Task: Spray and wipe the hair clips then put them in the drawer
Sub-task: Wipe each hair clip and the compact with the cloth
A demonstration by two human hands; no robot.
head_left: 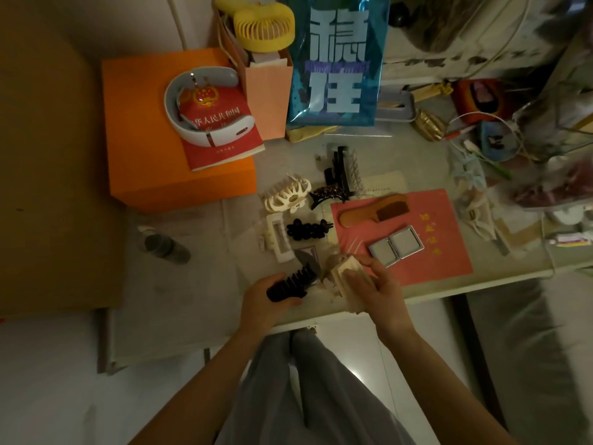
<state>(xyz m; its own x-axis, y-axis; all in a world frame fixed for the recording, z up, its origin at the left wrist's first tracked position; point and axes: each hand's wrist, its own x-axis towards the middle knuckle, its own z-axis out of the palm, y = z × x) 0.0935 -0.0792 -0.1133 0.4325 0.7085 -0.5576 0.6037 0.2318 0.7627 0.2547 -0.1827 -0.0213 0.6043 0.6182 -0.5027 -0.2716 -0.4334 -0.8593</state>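
My left hand (266, 300) grips a black claw hair clip (292, 282) over the table's front edge. My right hand (373, 284) holds a beige folded cloth (343, 271) right beside the clip's end. On the table behind lie a cream claw clip (285, 194), a white flat clip (279, 237), a small black beaded clip (308, 229), a dark patterned clip (330, 192) and a tall black clip (338, 170). A dark spray bottle (163, 244) lies on its side at the left.
An orange box (144, 130) with a red booklet and white neck device stands at back left. A wooden comb (375, 210) and double mirror (396, 245) lie on a pink sheet (449, 252). Blue bag (337, 59), yellow fan (263, 25) and clutter crowd the back and right.
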